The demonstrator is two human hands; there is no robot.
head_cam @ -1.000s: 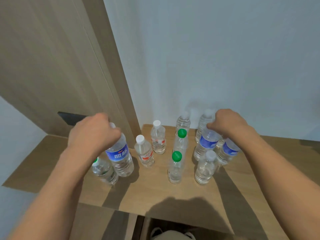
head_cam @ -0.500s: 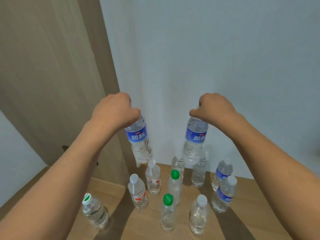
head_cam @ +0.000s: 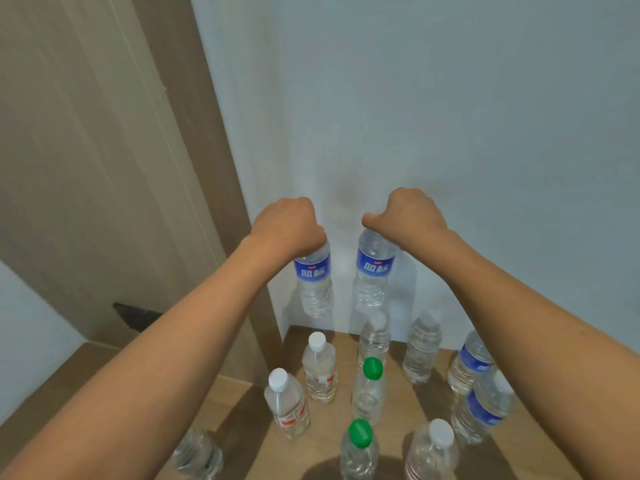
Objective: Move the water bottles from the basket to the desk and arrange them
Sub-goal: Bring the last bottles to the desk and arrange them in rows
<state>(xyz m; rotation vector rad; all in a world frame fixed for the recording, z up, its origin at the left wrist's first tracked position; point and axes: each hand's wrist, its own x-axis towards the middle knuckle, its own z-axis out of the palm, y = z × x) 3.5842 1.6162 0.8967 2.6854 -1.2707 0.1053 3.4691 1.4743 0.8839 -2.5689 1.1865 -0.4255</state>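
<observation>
Nine water bottles stand on the wooden counter (head_cam: pixel 242 403), none lying down that I can see. Nearest, along the bottom edge, are a clear bottle at the left (head_cam: pixel 199 455), a green-capped bottle (head_cam: pixel 359 452) in the middle and a white-capped bottle (head_cam: pixel 433 452) to its right. Behind these stand two white-capped bottles with red labels (head_cam: pixel 287 407) (head_cam: pixel 319 367), a second green-capped bottle (head_cam: pixel 369 389), and at the right two blue-labelled bottles (head_cam: pixel 481 414) (head_cam: pixel 471 362), one just behind the other. Farthest back on the counter are two clear bottles (head_cam: pixel 374 337) (head_cam: pixel 423 351) near the wall (head_cam: pixel 450 116).

Above the back of the group, both arms reach forward. The left hand (head_cam: pixel 287 226) is clenched round the neck of a blue-labelled bottle (head_cam: pixel 313 275), and the right hand (head_cam: pixel 405 216) grips the top of a matching one (head_cam: pixel 372 271). Both bottles hang upright in the air, close beside each other, clear of the counter and of the bottles below.

The basket is not in view, so I cannot tell whether more bottles wait in it. Judging by the count, most of the moving looks done. The two held bottles have yet to be set down, probably toward the back, and the standing ones form loose columns that may want straightening.
</observation>
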